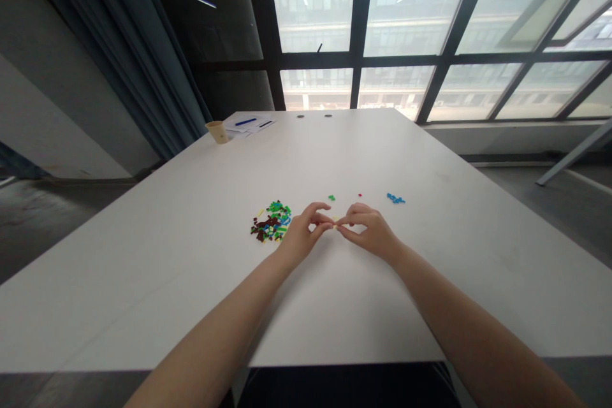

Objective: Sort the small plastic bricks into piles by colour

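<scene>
Thumb and fingers of my left hand (306,227) pinch a tiny pale yellow toy brick (335,226) from one side. From the other side my right hand (371,229) pinches at the same piece, its fingertips nearly meeting those of the left. Most of the yellow piece is hidden by the fingers. A pile of small bricks (270,222) in brown, green, blue, yellow and white lies just left of my left hand. Beyond my hands are a few green bricks (331,197) and a small red brick (360,195). Several blue bricks (395,198) form a cluster farther right.
All of this rests on a long white table (191,287). At its far left stand a paper cup (218,132) and papers (241,127) with a blue pen (245,122) on them. Two dark round discs (314,116) lie near the far edge, before large windows.
</scene>
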Demonstrator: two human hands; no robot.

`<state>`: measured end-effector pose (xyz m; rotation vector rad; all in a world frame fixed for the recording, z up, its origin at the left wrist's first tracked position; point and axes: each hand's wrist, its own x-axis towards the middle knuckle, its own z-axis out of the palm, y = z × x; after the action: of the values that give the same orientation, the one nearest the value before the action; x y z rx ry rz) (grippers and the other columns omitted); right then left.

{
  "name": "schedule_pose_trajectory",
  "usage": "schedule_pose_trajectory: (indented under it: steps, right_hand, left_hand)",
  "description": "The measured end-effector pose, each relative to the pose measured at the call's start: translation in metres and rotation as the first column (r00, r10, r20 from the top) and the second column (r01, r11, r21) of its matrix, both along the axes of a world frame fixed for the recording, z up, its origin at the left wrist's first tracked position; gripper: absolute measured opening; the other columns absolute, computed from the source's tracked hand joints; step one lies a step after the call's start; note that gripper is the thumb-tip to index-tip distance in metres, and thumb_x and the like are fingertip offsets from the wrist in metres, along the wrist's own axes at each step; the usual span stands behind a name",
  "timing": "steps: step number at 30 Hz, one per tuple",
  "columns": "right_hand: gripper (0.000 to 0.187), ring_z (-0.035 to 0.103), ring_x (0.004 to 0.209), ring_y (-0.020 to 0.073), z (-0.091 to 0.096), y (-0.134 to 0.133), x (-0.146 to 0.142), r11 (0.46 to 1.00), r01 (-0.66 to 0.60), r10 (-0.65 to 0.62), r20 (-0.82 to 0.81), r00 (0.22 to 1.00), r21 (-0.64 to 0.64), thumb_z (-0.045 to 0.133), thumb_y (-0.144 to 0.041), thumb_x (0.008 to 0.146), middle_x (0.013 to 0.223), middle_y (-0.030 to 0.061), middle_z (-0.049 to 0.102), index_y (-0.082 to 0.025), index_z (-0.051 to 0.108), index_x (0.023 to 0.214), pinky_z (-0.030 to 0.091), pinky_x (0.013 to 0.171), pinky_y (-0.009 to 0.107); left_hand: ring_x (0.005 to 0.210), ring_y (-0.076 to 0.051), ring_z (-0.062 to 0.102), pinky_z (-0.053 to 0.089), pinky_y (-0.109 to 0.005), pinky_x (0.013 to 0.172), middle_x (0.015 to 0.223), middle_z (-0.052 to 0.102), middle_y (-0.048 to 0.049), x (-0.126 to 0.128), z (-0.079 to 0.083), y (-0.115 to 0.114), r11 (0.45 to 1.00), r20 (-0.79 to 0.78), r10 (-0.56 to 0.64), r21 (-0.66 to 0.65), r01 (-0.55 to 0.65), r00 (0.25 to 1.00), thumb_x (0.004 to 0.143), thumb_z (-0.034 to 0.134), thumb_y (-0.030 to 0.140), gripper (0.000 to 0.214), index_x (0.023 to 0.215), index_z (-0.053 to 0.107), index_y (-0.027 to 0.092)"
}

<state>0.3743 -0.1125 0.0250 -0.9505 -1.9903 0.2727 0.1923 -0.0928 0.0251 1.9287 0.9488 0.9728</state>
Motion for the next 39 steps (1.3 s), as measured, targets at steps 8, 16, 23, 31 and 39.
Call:
schedule_pose_trajectory:
  steps: [8,16,23,31,39]
  right_hand:
    - [0.007,0.050,0.061,0.0114,0.016,-0.003,0.010,0.980,0.125,-0.122,-0.029,0.992,0.156,0.059,-0.020,0.075,0.063,-0.0006,0.054,-0.021,0.066,0.075,0.042,0.067,0.029]
    - [0.006,0.049,0.062,0.0125,0.028,-0.010,0.015,0.925,0.218,-0.219,-0.032,0.975,0.313,0.061,-0.020,0.074,0.062,-0.0001,0.054,-0.022,0.067,0.074,0.038,0.065,0.030]
    - [0.009,0.049,0.065,0.0146,0.030,-0.015,0.013,0.938,0.229,-0.230,-0.025,0.973,0.259,0.058,-0.024,0.076,0.063,0.0015,0.054,-0.024,0.068,0.075,0.037,0.068,0.033]
    - [0.011,0.049,0.066,0.0138,0.000,0.014,0.029,0.950,0.288,-0.302,0.113,0.947,0.123,0.057,-0.024,0.076,0.064,0.0010,0.054,-0.021,0.067,0.072,0.036,0.071,0.030]
    - [0.013,0.049,0.068,0.0137,-0.045,0.043,0.032,0.915,0.367,-0.302,0.314,0.900,-0.169,0.055,-0.021,0.074,0.066,0.0020,0.056,-0.019,0.068,0.070,0.036,0.069,0.026]
  left_hand:
    - [0.076,-0.014,0.062,0.046,-0.028,0.073,0.082,0.067,-0.0035,0.000,-0.001,0.000,1.000,-0.015,-0.015,0.025,0.016,1.000,0.081,0.048,0.032,0.026,0.105,0.045,0.021]
    - [0.071,-0.013,0.058,0.043,-0.027,0.072,0.081,0.068,-0.0010,0.000,0.001,-0.002,0.996,-0.200,-0.053,0.057,0.065,0.978,0.083,0.044,0.031,0.023,0.105,0.047,0.023]
    - [0.071,-0.013,0.058,0.043,-0.027,0.072,0.081,0.068,-0.0005,-0.001,-0.001,-0.002,0.994,-0.247,-0.070,0.059,0.087,0.966,0.083,0.042,0.029,0.024,0.106,0.048,0.023]
    - [0.074,-0.015,0.057,0.043,-0.027,0.067,0.083,0.064,-0.0020,-0.005,-0.007,0.008,0.970,-0.323,0.190,0.207,-0.127,0.927,0.082,0.044,0.029,0.021,0.099,0.053,0.022]
    - [0.078,-0.017,0.058,0.042,-0.031,0.074,0.081,0.064,-0.0018,-0.012,-0.011,0.019,0.935,-0.289,0.329,0.235,-0.267,0.899,0.080,0.045,0.025,0.020,0.097,0.053,0.020]
